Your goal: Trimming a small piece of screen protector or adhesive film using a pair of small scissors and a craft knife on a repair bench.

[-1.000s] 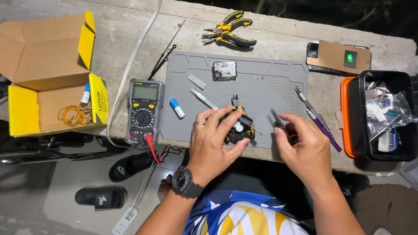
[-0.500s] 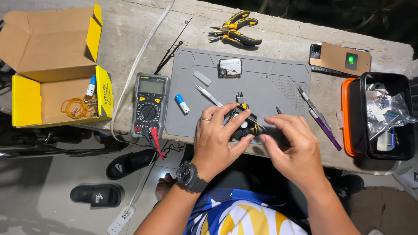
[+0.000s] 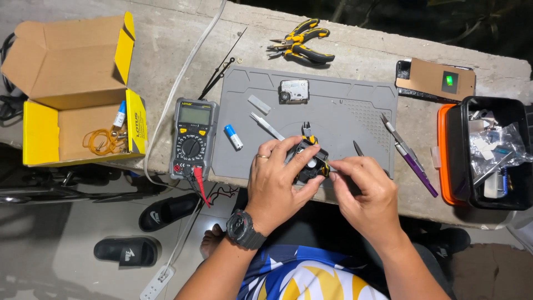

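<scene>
Hands: two | left hand (image 3: 276, 180) grips one cutter (image 3: 308, 158) | right hand (image 3: 363, 191) pinches it

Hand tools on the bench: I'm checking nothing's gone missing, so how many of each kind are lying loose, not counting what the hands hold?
Pliers: 1
Tweezers: 1
Craft knives: 2
Multimeter: 1
Total: 5

Concrete bench (image 3: 166, 39), grey mat (image 3: 344, 105), multimeter (image 3: 191, 139), pliers (image 3: 300, 44)
</scene>
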